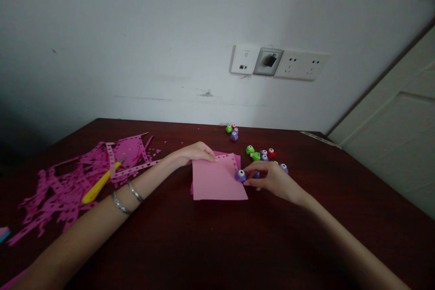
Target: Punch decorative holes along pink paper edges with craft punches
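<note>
At the middle of the frame, the pink sheet point(217, 180) lies just below and right of the left hand point(200, 152), whose thumb and fingers pinch its upper left edge. Small punched shapes run along its top and right edges. The purple punch point(241, 176) sits at the sheet's right edge, touching the fingertips of the right hand point(270, 179), which are closed around its near side; the grip looks light, though the dim light makes this hard to judge. More punches point(256, 156) cluster above that hand. The dark red counter point(210, 244) fills the lower frame, with pink strips point(64, 186) and a yellow cutter point(100, 186) at left. Behind rises a pale wall point(152, 45), sockets point(301, 65) at upper right.
</note>
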Tool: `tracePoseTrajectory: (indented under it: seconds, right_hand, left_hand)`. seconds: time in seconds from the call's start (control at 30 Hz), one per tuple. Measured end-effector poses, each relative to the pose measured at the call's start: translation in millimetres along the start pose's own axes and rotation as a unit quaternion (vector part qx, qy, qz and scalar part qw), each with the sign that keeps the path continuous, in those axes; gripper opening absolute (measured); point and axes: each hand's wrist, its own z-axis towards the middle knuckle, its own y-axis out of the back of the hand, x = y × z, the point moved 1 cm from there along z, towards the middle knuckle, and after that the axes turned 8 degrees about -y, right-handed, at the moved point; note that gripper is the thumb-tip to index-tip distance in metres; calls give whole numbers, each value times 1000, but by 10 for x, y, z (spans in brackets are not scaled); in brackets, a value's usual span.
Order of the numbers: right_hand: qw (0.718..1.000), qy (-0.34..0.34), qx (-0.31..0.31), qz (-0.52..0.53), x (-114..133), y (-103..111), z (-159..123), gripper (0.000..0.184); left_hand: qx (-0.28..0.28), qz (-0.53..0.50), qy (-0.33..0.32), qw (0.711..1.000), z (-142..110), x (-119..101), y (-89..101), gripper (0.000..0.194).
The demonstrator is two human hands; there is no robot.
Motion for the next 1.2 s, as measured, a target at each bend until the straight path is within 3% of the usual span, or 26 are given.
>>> tracePoseTrajectory:
  seconds: [0.43,0.57,0.83,0.97,1.1,1.2]
  right_hand:
    - [999,27,22,-19,10,-12,-9,28]
    - [999,24,29,-23,3,-37,-5,27]
    - [999,9,35,-36,-151,-177,53,28]
    - [999,-3,31,-41,-163,-203,56,28]
    - [999,0,30,-46,-148,-199,43,29]
    - [998,11,32,-52,-149,-192,39,28]
  left_hand:
    - [-7,-10,13,1000,-10,-22,-48,21]
    - [15,-11,7,1000,-5,-1,-64,21]
    - [20,119,-71,990,45,121,-97,26]
    - [-5,280,-104,954,39,90,-167,31]
    - [-74,471,-147,867,-79,-72,-286,57]
    - [-12,509,-123,852,-209,-163,-403,80]
